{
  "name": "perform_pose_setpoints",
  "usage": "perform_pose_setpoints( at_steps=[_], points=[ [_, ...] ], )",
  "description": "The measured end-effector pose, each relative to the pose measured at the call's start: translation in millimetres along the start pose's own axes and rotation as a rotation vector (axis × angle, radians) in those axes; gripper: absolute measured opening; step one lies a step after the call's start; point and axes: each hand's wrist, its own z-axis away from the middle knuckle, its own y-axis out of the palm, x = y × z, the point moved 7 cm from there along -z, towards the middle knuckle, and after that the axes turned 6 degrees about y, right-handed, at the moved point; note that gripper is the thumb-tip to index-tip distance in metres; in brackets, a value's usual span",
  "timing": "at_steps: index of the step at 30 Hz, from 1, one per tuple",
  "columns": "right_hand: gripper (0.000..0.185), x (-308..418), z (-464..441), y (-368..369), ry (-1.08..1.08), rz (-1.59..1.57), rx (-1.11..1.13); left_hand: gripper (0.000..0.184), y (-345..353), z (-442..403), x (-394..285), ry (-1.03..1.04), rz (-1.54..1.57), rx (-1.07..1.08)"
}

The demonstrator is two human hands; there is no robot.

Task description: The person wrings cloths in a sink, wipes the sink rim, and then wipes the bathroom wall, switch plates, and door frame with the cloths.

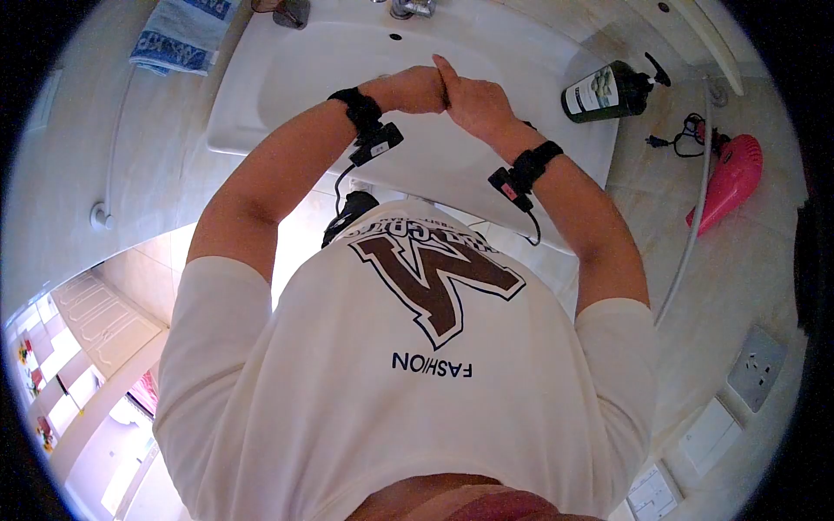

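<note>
Over the white sink (287, 95), my left hand (417, 90) and my right hand (478, 102) press against each other. The left hand is bent closed, its fingertips hidden where the two meet. Fingers of the right hand lie closed against the left hand, with one digit pointing up toward the faucet (412, 9). Whether anything lies between them cannot be seen. Black straps with small cabled modules circle both wrists. To the right of my hands, a dark green pump bottle (604, 92) rests on the sink's edge.
A blue and white towel (182, 36) hangs at the upper left. A dark cup (291, 12) stands at the sink's back. On the right are a pink hair dryer (734, 178), its black plug (660, 141), a pale hose (695, 226) and a wall socket (757, 368).
</note>
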Motion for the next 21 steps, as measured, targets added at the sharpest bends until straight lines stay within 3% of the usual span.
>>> perform_pose_setpoints(
  at_steps=[2,4,5,7,9,10,12,13,15,17,21],
  points=[
    [0.065,-9,2,4,-0.018,-0.107,-0.095,0.023,-7,2,-2,-0.009,0.024,-0.020],
    [0.058,-23,9,8,-0.032,-0.215,-0.191,0.029,-17,15,5,-0.261,0.415,-0.175],
    [0.052,-33,13,7,-0.048,-0.373,-0.248,0.029,-23,20,-2,-0.261,0.410,-0.177],
    [0.047,-47,17,3,-0.070,-0.530,-0.310,0.034,-24,34,1,-0.468,0.898,-0.274],
    [0.042,-65,22,33,0.252,-1.290,0.071,0.036,-17,35,8,-0.489,0.933,-0.347],
    [0.042,-68,26,35,0.247,-1.288,0.064,0.039,-15,36,14,-0.505,0.969,-0.421],
    [0.040,-73,33,60,0.401,-1.905,0.194,0.036,-21,40,10,-0.501,0.816,-0.500],
    [0.040,-74,35,62,0.386,-1.897,0.179,0.034,-27,44,8,-0.500,0.670,-0.574],
    [0.040,-73,43,71,0.510,-2.209,0.143,0.028,-32,48,5,-0.491,0.683,-0.665],
    [0.039,-70,47,62,0.586,-2.277,0.076,0.024,-34,51,-1,-0.507,1.109,-0.696],
    [0.036,-70,52,45,0.558,-2.427,-0.060,0.025,-11,51,19,-0.326,1.294,-0.863]
  ],
)
